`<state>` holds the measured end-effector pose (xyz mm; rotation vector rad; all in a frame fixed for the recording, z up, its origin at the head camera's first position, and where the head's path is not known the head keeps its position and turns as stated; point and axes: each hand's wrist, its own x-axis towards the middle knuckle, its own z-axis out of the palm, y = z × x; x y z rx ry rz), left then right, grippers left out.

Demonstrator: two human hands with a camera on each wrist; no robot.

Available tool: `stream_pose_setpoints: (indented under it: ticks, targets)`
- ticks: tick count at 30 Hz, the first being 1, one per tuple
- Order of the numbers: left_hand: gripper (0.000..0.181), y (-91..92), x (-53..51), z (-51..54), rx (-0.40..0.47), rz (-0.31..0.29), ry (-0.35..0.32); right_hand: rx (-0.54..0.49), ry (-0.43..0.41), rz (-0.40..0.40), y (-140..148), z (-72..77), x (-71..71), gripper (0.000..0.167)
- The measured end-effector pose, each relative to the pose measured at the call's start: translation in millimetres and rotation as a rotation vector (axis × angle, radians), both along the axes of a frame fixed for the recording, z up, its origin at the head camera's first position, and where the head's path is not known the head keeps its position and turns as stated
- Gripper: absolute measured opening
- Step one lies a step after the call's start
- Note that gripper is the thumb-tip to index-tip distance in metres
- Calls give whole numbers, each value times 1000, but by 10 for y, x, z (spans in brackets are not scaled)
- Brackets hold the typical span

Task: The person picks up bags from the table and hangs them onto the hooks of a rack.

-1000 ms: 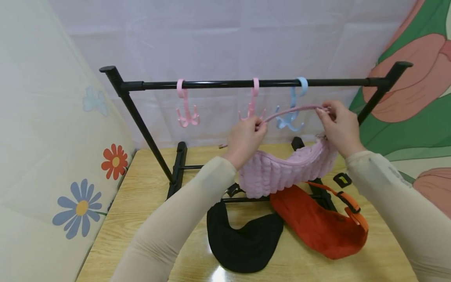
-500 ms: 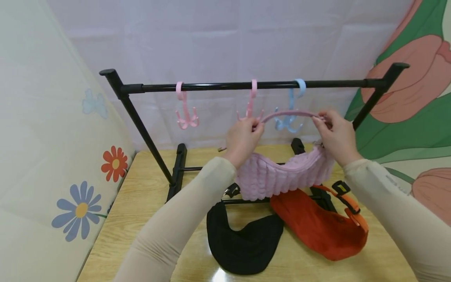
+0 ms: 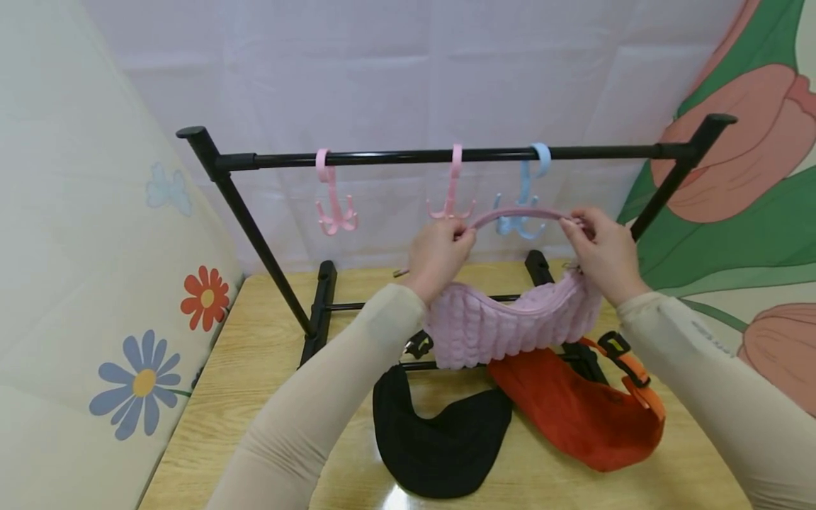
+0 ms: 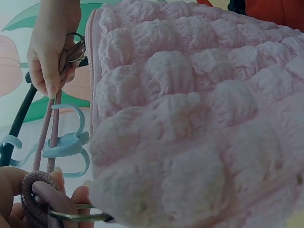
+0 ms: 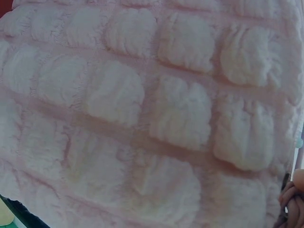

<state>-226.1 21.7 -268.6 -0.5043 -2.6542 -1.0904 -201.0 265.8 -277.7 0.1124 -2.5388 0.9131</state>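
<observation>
A pink quilted shoulder bag (image 3: 510,322) hangs in the air from its thin strap (image 3: 519,212), in front of the rack. My left hand (image 3: 440,255) pinches the strap's left end, and my right hand (image 3: 602,251) pinches its right end. Between them the strap arches upward. Just behind it are a blue hook (image 3: 524,191) and a pink hook (image 3: 454,184), both on the black rail (image 3: 389,157). The bag's puffy side (image 4: 166,114) fills most of the left wrist view, with metal rings at the strap ends. In the right wrist view the bag's surface (image 5: 142,109) covers nearly everything.
Another pink hook (image 3: 335,195) hangs farther left on the rail. Below, on the wooden table (image 3: 255,397), lie a black bag (image 3: 440,446) and an orange bag (image 3: 580,418) with a buckled strap. The rack's feet (image 3: 321,304) stand behind them.
Both hands have lowered slightly with the pink bag, the right hand also shifting left. The strap now arches more evenly. The orange bag's buckle has moved a little. The view has shifted slightly.
</observation>
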Motion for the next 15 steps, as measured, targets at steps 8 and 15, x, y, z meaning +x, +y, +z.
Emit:
stream_pose_setpoints:
  ticks: [8,15]
  targets:
    - [31,-13,3,-51,2,-19,-45,10,11,0,-21,-48,12,40]
    - [28,10,15,-97,37,-28,-99,13,12,-3,-6,-85,1,40]
